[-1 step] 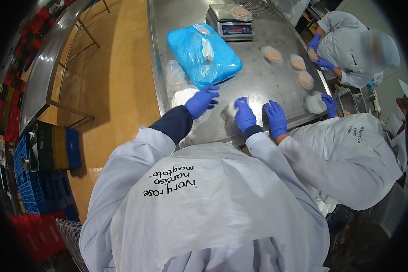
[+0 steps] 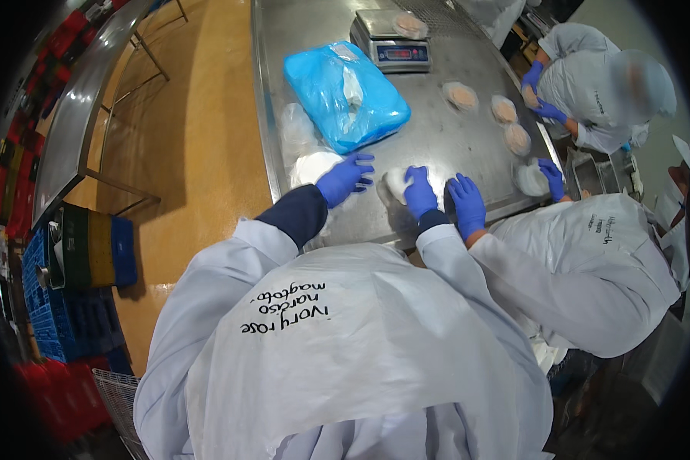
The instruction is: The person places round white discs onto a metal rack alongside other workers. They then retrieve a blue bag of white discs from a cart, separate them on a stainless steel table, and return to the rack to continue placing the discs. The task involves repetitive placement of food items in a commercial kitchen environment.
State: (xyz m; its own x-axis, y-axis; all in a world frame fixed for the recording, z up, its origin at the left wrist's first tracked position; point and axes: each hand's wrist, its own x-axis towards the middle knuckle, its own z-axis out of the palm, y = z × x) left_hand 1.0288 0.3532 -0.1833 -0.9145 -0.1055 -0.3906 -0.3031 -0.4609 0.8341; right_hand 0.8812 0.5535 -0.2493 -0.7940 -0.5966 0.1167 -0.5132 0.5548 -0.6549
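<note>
My left hand (image 2: 345, 178), in a blue glove, lies with fingers spread on the steel table (image 2: 437, 146), at the edge of a pile of clear empty bags (image 2: 308, 157). My right hand (image 2: 419, 192), also gloved in blue, is curled over a small white bagged portion (image 2: 395, 184) and presses it to the table. Right beside it is a co-worker's gloved hand (image 2: 468, 203), flat on the table. Their other hand (image 2: 550, 178) holds a bagged portion (image 2: 530, 180) near the table's right edge.
A full blue plastic bag (image 2: 345, 96) lies beyond my hands, with a digital scale (image 2: 391, 42) behind it. Three bagged round portions (image 2: 504, 109) lie at the right, near a second co-worker (image 2: 590, 77). Blue and red crates (image 2: 77, 299) stand on the yellow floor at left.
</note>
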